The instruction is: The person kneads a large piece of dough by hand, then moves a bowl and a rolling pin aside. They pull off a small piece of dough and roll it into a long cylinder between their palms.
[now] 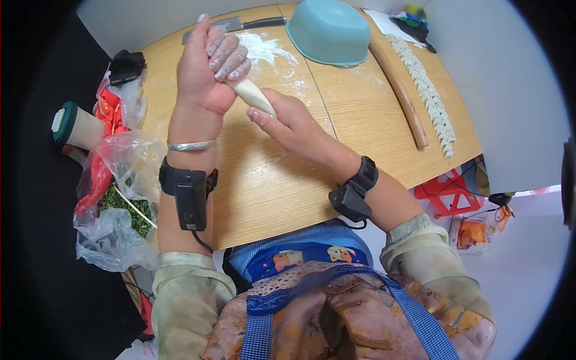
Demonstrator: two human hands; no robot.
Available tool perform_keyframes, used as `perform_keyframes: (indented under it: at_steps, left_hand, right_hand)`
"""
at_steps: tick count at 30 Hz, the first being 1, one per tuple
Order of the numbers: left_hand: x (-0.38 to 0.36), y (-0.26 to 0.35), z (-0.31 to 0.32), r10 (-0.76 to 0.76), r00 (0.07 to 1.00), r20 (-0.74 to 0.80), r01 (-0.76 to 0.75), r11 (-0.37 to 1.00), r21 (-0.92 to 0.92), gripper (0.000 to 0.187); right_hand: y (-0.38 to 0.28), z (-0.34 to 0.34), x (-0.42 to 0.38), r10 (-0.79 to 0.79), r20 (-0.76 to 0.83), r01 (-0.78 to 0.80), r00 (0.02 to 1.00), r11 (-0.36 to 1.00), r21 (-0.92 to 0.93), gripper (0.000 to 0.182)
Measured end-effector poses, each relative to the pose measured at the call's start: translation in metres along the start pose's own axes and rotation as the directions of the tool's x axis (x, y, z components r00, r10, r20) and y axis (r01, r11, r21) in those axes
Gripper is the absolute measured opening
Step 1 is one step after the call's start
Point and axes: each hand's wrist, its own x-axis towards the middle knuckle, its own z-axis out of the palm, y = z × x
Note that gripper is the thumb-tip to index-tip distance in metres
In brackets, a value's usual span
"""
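A smooth white dough strip [255, 98] is stretched between my two hands above the wooden table. My left hand [211, 69], fingers floury and curled in, is closed around its upper end. Thumb and fingers of my right hand [294, 125] pinch the lower end; the fingers beneath are partly hidden. Loose white flour [264, 49] is spread on the tabletop beyond my hands. Behind my left hand lies a cleaver [264, 23] with a dark handle, its blade partly covered by my fingers.
A light-blue plastic basin [329, 33] sits upside down at the back. Right of it are a wooden rolling pin [401, 96] and a long row of overlapping dough pieces [425, 87]. Plastic bags with green leaves [123, 207] and a cup [81, 127] line the left edge.
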Motion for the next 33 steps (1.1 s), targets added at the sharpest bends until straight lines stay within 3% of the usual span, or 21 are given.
perform_keyframes:
  at_steps: [4, 6, 9, 11, 13, 14, 16, 17, 19, 20, 23, 24, 28, 30, 31, 33]
  left_hand:
    - [0.001, 0.006, -0.008, -0.031, 0.998, 0.058, 0.03, 0.999, 0.019, 0.049]
    - [0.001, 0.007, -0.009, -0.038, 0.999, -0.027, 0.038, 0.999, 0.002, 0.047]
    - [0.002, 0.0, -0.01, -0.021, 0.984, -0.178, 0.021, 1.0, 0.003, 0.043]
    - [0.004, -0.006, -0.012, 0.0, 0.971, -0.24, 0.007, 1.0, 0.028, 0.041]
    - [0.005, -0.015, -0.017, -0.001, 0.95, -0.312, 0.077, 0.969, 0.233, 0.035]
    - [0.005, -0.017, -0.02, -0.002, 0.951, -0.31, 0.078, 0.969, 0.232, 0.035]
    - [0.003, -0.019, -0.014, -0.004, 0.95, -0.312, 0.205, 0.761, 0.616, 0.023]
    - [0.001, -0.023, -0.011, -0.007, 0.951, -0.31, 0.207, 0.759, 0.617, 0.023]
    - [-0.001, -0.031, 0.006, -0.064, 0.995, -0.072, 0.096, 0.631, 0.77, 0.019]
    - [-0.001, -0.037, 0.007, -0.094, 0.994, 0.056, 0.013, 0.61, 0.792, 0.03]
    - [-0.007, -0.065, 0.021, 0.015, 0.996, 0.083, -0.079, 0.526, 0.847, 0.031]
    - [-0.007, -0.064, 0.019, 0.033, 0.996, 0.078, -0.084, 0.435, 0.896, 0.032]
    - [-0.004, -0.064, 0.015, -0.073, 0.996, -0.043, 0.077, 0.575, 0.814, 0.037]
    - [-0.008, -0.074, 0.021, -0.042, 0.998, -0.041, 0.057, 0.571, 0.819, 0.042]
    - [-0.009, -0.089, 0.019, -0.047, 0.998, -0.038, 0.058, 0.572, 0.818, 0.042]
    - [-0.013, -0.118, 0.027, 0.063, 0.957, 0.284, -0.275, 0.515, 0.812, 0.053]
  right_hand:
    - [0.002, -0.002, 0.0, -0.006, -0.069, 0.003, 0.998, 0.999, -0.047, 0.022]
    - [0.003, -0.007, 0.003, 0.035, -0.199, 0.021, 0.979, 0.962, 0.273, 0.018]
    - [-0.001, -0.027, 0.006, 0.14, -0.235, -0.036, 0.962, 0.917, 0.397, 0.018]
    - [0.003, -0.035, 0.007, 0.123, -0.283, 0.02, 0.951, 0.89, 0.456, 0.022]
    - [0.004, -0.046, 0.006, 0.165, -0.398, 0.052, 0.903, 0.875, 0.482, 0.02]
    - [0.005, -0.05, 0.005, 0.172, -0.432, 0.055, 0.886, 0.884, 0.464, 0.02]
    - [0.006, -0.056, 0.007, 0.139, -0.455, 0.093, 0.879, 0.888, 0.451, 0.02]
    - [0.007, -0.058, 0.007, 0.106, -0.475, 0.131, 0.873, 0.889, 0.438, 0.02]
    - [0.006, -0.06, 0.006, 0.126, -0.457, 0.103, 0.88, 0.891, 0.443, 0.02]
    - [0.006, -0.06, 0.005, 0.143, -0.434, 0.074, 0.889, 0.892, 0.446, 0.021]
    - [0.007, -0.054, 0.008, 0.076, -0.394, 0.108, 0.916, 0.9, 0.423, 0.022]
    - [0.007, -0.052, 0.009, 0.008, -0.408, 0.125, 0.913, 0.947, 0.297, 0.025]
    - [0.007, -0.049, 0.009, -0.027, -0.521, 0.159, 0.853, 0.964, 0.211, 0.037]
    - [0.015, -0.05, 0.012, 0.133, -0.592, 0.162, 0.795, 0.894, 0.418, 0.053]
    - [0.012, -0.049, 0.012, 0.135, -0.597, 0.162, 0.791, 0.895, 0.416, 0.053]
    - [0.008, -0.049, 0.012, 0.352, -0.53, 0.169, 0.772, 0.689, 0.705, 0.062]
